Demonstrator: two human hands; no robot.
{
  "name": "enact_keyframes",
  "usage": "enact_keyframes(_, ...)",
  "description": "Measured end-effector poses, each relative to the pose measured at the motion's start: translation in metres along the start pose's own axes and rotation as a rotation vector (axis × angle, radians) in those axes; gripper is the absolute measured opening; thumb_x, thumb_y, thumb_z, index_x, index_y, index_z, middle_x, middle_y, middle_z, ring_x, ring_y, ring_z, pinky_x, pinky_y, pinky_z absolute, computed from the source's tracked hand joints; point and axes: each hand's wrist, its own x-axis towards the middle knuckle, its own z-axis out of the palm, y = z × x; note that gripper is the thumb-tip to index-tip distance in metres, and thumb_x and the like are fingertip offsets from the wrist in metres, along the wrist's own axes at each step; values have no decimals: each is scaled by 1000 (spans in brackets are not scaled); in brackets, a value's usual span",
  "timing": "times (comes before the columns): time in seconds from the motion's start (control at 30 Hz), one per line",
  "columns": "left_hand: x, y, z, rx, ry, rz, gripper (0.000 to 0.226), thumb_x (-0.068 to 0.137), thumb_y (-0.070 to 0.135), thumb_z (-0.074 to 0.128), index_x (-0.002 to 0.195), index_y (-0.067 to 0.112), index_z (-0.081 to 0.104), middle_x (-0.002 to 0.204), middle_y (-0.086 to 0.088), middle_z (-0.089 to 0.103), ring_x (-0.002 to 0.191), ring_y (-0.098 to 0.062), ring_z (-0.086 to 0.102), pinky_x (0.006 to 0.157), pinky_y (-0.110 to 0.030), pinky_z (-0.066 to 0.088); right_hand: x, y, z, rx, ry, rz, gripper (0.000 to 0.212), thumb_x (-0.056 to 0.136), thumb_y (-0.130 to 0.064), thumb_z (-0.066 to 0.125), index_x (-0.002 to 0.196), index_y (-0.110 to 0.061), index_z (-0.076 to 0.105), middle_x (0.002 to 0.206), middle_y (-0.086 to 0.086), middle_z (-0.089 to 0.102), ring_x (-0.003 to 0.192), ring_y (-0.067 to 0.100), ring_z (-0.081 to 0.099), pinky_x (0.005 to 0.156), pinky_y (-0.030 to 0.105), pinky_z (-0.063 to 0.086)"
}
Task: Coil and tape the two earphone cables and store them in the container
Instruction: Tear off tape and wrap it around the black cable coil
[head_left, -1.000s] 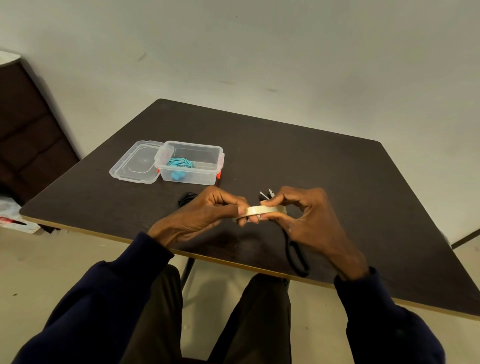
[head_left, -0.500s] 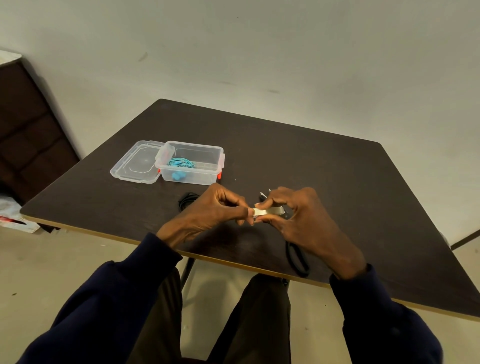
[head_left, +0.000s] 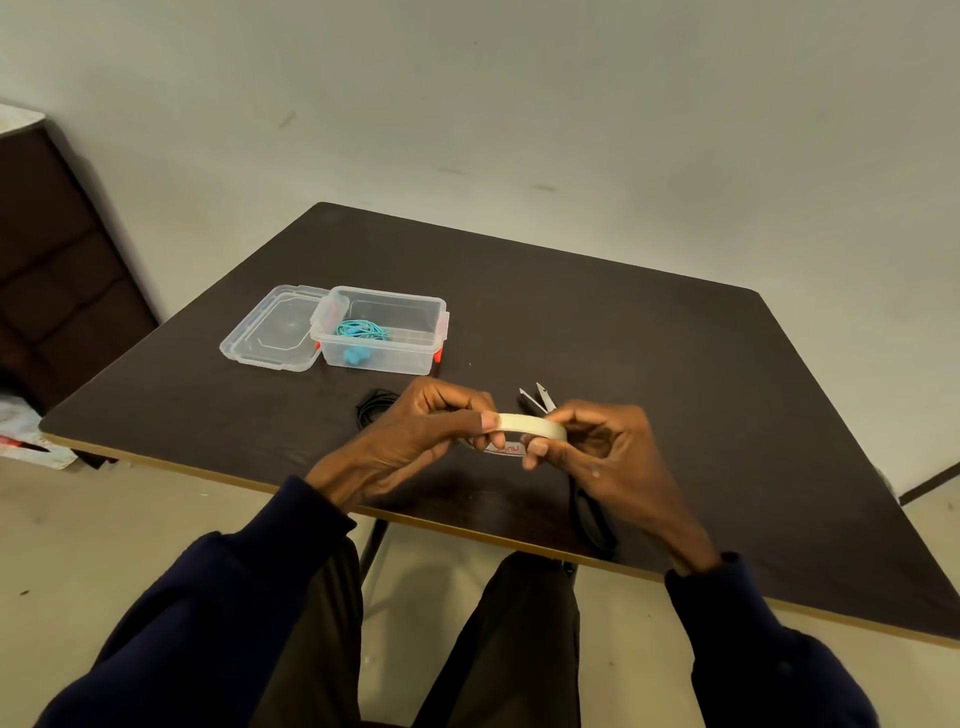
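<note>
Both hands hold a cream roll of tape (head_left: 527, 427) above the near part of the dark table (head_left: 623, 338). My left hand (head_left: 415, 441) pinches its left side, my right hand (head_left: 602, 457) grips its right side. A coiled black earphone cable (head_left: 373, 407) lies on the table just behind my left hand, partly hidden by it. The clear container (head_left: 384, 338) stands open at the back left with a coiled turquoise earphone cable (head_left: 361, 332) inside.
The container's clear lid (head_left: 272, 332) lies flat against its left side. Scissors (head_left: 537, 400) lie behind my right hand, their black handles (head_left: 592, 519) showing under my wrist near the table's front edge. A dark cabinet (head_left: 57, 270) stands at far left.
The tape roll has been turned in my fingers, from nearly edge-on half a second ago to a flatter view showing its full band. Both hands stayed in about the same place.
</note>
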Motion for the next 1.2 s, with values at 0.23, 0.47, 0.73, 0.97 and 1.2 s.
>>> enact_keyframes(0.23,2,2,-7,57,9,-49,28,77,24,72,83,-4,75,78,-11,72,76,-16,68,75,-23,55,7,2,-3,-159,-5,-61,24,85,-26,75,103,-9,78,91,-3,77,85,15,73,75,25,55)
enact_keyframes(0.47,3,5,-10,131,-18,-56,27,79,26,73,85,-1,77,82,-15,72,75,-19,67,72,-25,55,13,2,-4,-265,-49,-156,23,88,-19,74,108,-8,78,90,-2,75,77,14,70,67,23,52)
enact_keyframes(0.73,6,6,-6,220,-1,-39,34,84,20,76,87,-13,72,81,-17,72,76,-17,67,78,-25,54,18,-5,-6,-449,-87,-214,18,89,-14,74,107,-15,78,84,-3,73,70,9,64,60,22,49)
enact_keyframes(0.97,8,8,0,273,22,-47,26,86,21,73,84,-5,76,80,-17,72,76,-21,64,85,-31,54,21,-13,-4,-553,-144,-204,14,92,-14,68,100,-19,78,76,-3,70,64,10,60,58,30,48)
enact_keyframes(1.2,9,8,5,314,37,-47,29,86,24,70,81,-4,75,73,-4,72,76,-15,66,84,-30,54,25,-15,0,-631,-172,-218,12,91,-10,70,94,-17,79,74,-2,71,61,10,60,57,28,47)
